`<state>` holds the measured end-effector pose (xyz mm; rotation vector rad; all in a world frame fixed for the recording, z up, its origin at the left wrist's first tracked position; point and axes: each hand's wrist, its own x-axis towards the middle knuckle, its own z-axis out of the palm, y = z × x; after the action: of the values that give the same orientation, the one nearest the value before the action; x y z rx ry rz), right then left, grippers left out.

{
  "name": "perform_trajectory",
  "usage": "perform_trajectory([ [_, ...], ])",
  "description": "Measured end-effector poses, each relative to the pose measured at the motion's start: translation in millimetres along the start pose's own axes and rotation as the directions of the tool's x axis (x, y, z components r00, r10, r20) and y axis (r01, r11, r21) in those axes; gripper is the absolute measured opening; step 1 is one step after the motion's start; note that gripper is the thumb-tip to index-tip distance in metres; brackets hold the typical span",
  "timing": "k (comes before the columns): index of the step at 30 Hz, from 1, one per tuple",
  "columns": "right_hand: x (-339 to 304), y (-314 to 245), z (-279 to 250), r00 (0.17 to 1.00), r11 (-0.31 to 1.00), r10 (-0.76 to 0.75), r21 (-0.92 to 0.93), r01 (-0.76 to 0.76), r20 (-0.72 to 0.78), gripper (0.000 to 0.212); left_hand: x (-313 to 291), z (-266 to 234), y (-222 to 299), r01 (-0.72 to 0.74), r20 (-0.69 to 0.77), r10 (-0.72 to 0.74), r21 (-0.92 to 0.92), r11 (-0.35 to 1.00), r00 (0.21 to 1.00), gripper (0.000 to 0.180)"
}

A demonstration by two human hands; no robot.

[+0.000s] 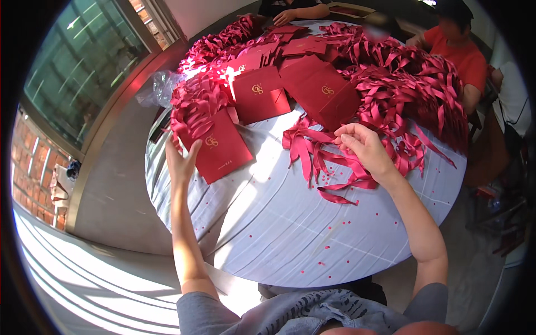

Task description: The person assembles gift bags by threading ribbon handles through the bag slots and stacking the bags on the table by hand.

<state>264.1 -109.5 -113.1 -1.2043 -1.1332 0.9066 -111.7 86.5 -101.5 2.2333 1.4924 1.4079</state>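
My left hand is at the near left edge of a red paper gift bag. The thumb and fingers are apart, and the thumb rests close to the bag's face. Dark red ribbon loops bunch up behind that bag. On the right, the fingers of my right hand are pinched together on a red ribbon, above a loose heap of ribbons. Some of the fingertips are hidden by the hand itself.
Several more red bags lie in stacks mid-table, with a large ribbon pile at the right. Small red dots are scattered on the pale tablecloth. Clear plastic lies at the left edge. People sit across the table, one in a red shirt.
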Motion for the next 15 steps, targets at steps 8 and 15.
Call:
perform_trajectory([
  [8,2,5,-9,0.999,0.989,-0.037,-0.140,0.041,0.027,0.014,-20,18,90,-0.417,-0.083,0.415,0.004,0.909,0.906,0.022],
  [15,-12,-4,6,0.933,0.819,-0.095,-0.506,0.272,0.347,0.017,0,107,165,-0.343,0.298,0.471,-0.392,0.854,0.831,0.015],
])
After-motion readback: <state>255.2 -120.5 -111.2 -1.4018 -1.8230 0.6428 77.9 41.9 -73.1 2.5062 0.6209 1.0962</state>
